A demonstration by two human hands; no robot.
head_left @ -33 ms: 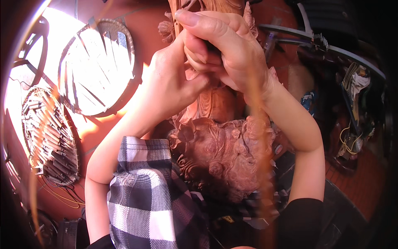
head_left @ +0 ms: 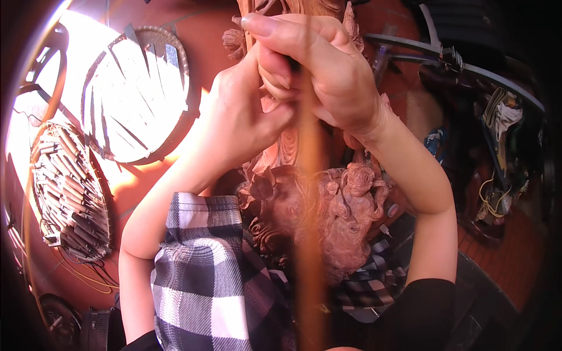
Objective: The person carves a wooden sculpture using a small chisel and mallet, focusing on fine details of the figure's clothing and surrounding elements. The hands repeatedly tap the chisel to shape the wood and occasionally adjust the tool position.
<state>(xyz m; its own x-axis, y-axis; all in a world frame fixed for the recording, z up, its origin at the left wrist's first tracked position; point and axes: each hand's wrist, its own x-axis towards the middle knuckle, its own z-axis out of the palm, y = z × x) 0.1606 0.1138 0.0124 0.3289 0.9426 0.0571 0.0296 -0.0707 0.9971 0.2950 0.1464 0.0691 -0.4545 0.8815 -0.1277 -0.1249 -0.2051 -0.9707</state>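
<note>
A reddish-brown wood carving, worked into flowers, swirls and knobbly relief, stands in front of me between my forearms. Over its upper part my two hands meet, pressed together. My left hand is closed, its thumb pointing across toward the right hand. Curled fingers and a long bent thumb form my right hand, which is closed above and against the left. Whatever they grip is hidden by the fingers. Black-and-white checked cloth hangs beside my left forearm, below the hands.
At left, an oval basket holds several wood-handled tools. Behind it lies a round woven tray with thin flat strips, in glaring sunlight. Curved metal bars and dark clutter stand at right. A blurred orange-brown strand crosses the view up close.
The blurred strand has swung left, uncovering more of the carving's right side. Both hands have barely moved.
</note>
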